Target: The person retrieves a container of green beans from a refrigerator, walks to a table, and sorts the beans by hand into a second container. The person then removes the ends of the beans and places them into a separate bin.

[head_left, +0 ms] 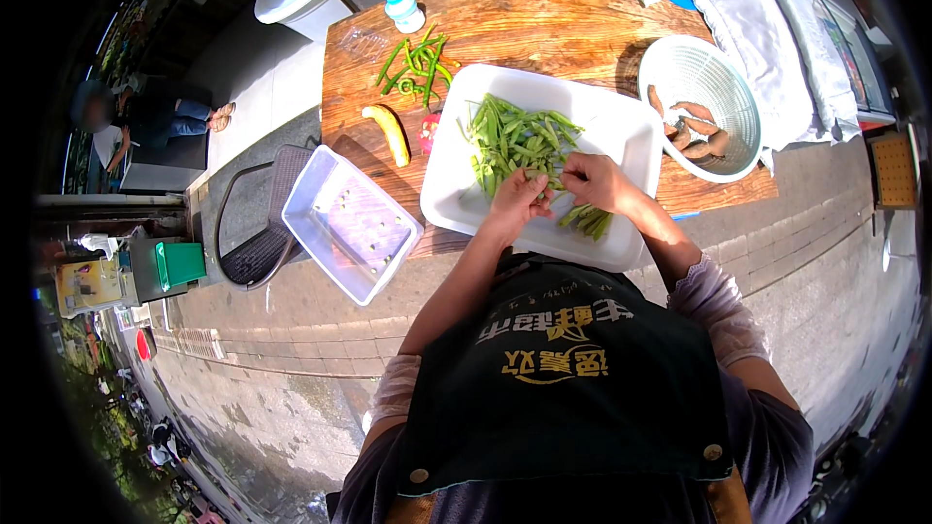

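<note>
A white tray (449, 189) holds a heap of slim green pods (524, 141), with a smaller bunch of pods near its front edge. Above the tray's near side, my left hand (521, 198) is closed with the fingers curled and the palm partly turned up. Just to its right, my right hand (594, 182) pinches with thumb and fingertips. Between the two sets of fingertips a green pod is gripped, mostly covered by the fingers. To the left, a clear plastic bin (320, 250) has several small green peas scattered over its bottom.
On the wooden table (505, 15) lie long green peppers (419, 66), a yellow curved vegetable (388, 134) and a blue-capped bottle (404, 12). A pale colander (743, 107) at the right holds brown tubers (697, 126). A dark chair (262, 218) stands left; a person (160, 126) is farther off.
</note>
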The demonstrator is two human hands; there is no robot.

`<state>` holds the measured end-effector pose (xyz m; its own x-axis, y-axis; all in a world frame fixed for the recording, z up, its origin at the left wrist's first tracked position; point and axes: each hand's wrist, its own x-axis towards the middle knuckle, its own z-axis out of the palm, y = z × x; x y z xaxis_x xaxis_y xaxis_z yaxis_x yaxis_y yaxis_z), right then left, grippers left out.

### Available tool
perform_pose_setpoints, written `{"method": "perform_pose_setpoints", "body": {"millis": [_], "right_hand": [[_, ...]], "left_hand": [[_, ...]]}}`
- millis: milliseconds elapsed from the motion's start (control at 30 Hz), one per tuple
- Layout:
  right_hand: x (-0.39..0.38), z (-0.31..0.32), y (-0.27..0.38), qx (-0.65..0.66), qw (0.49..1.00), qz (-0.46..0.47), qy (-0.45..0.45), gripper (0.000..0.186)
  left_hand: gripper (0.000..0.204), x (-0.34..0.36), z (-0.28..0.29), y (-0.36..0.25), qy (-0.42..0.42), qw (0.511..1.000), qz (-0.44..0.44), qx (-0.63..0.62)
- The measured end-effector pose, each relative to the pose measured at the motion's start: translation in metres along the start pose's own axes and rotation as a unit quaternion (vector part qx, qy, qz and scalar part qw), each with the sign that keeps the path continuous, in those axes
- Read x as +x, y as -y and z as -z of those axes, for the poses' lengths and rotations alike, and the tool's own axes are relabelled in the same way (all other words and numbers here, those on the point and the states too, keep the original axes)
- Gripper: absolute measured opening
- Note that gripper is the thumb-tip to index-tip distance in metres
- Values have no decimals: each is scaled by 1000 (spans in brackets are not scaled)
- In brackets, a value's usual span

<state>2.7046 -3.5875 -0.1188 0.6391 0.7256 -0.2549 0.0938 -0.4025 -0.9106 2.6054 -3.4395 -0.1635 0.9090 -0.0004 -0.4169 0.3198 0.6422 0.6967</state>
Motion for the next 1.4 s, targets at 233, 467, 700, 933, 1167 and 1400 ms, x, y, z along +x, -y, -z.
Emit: {"method": "perform_pose_setpoints", "body": {"millis": [233,467,700,933,1167,1400], "right_hand": [[-6,11,14,20,999,-19,47,14],[-12,6,13,12,998,-7,59,11],[-30,2,-15,164,981,-78,64,10],[-40,-3,-14,95,992,-72,34,15],[-44,-6,-1,48,996,-51,51,16],[-49,1,-1,56,996,-49,55,15]], "left_hand": [[19,1,-5,9,28,999,3,42],[16,1,-5,19,54,993,45,92],[19,-12,-24,22,113,982,123,90],[16,-13,-27,23,108,974,199,-8],[20,-19,-28,22,136,957,248,-60],[14,-34,-35,23,177,969,161,60]]}}
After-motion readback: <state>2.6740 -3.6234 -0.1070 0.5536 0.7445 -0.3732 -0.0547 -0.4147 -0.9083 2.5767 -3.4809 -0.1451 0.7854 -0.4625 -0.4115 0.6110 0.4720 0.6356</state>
